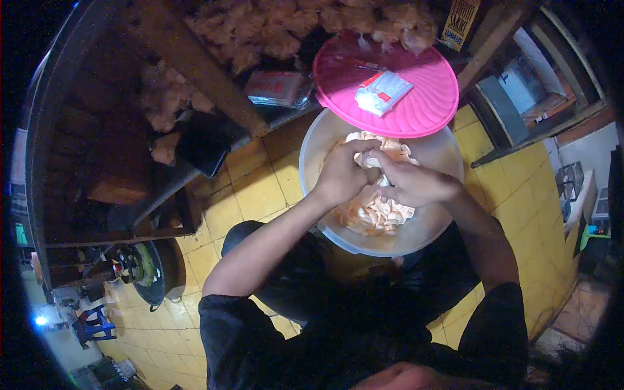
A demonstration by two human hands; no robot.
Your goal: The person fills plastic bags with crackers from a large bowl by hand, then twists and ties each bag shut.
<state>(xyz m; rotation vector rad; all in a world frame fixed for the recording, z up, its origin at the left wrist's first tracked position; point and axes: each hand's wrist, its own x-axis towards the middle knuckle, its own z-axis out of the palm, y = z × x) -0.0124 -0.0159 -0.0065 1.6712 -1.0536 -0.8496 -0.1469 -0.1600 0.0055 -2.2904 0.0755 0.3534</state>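
Note:
Both hands are over a wide translucent tub (pixel 311 162) that holds a heap of pale, peach-coloured soft pieces (pixel 370 220). My left hand (pixel 346 170) comes in from the left with its fingers curled round a pale piece. From the right, my right hand (pixel 411 181) meets it, thumb and fingers bent on the same pale stuff. The hands nearly touch each other above the middle of the tub. A pink ribbed lid (pixel 422 107) lies across the tub's far edge. On the lid rests a white and red plastic packet (pixel 385 92).
A wooden rack (pixel 221 84) at the far side carries many fluffy brownish pieces (pixel 247 36) and a clear-wrapped red pack (pixel 276 88). Yellow floor tiles (pixel 260 188) surround the tub. A dark pan (pixel 170 266) is at the left, and a blue stool (pixel 97 323) farther off.

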